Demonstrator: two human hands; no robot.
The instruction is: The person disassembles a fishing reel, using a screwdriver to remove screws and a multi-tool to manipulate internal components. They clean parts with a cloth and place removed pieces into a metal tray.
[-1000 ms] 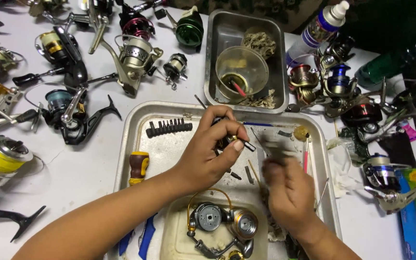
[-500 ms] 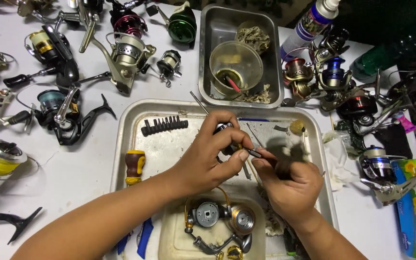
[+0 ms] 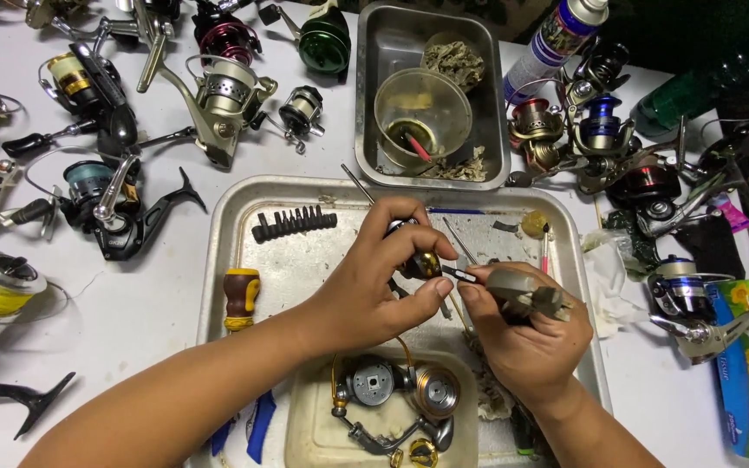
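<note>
While both hands' grips clamp a reel part (image 3: 426,263), white table (image 3: 158,295), steel tray (image 3: 305,260), scattered reels (image 3: 218,95).

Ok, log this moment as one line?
left hand: pinching small gold part | right hand: gripping grey part | both over metal tray | reel below
</note>
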